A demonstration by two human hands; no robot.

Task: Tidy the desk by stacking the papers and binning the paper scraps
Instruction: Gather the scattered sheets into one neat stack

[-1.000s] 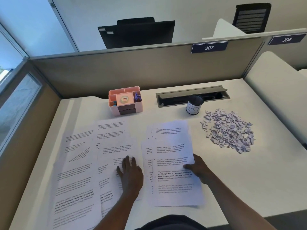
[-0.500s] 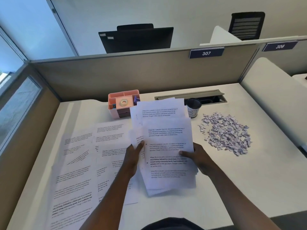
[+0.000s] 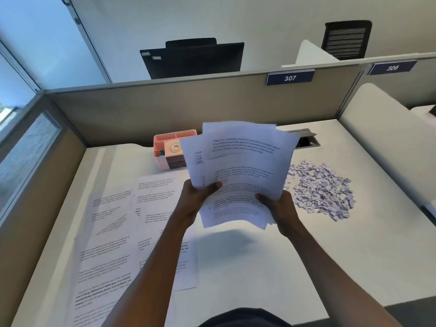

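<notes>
Above one white desk (image 3: 354,256), the left hand (image 3: 199,197) and right hand (image 3: 280,206) each pinch one fanned bundle of at least three papers (image 3: 240,161), several loose sheets (image 3: 111,208) lying left, one scrap pile (image 3: 323,190) right, one pink organiser (image 3: 158,145) behind.

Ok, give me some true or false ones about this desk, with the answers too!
1. The left hand and right hand hold papers up above the desk. True.
2. The paper scraps are in a bin. False: they lie in a pile on the desk, at the right.
3. A roll of tape sits in the pink organizer. True.
4. Nothing printed lies on the desk. False: loose sheets lie spread at the left.
</notes>
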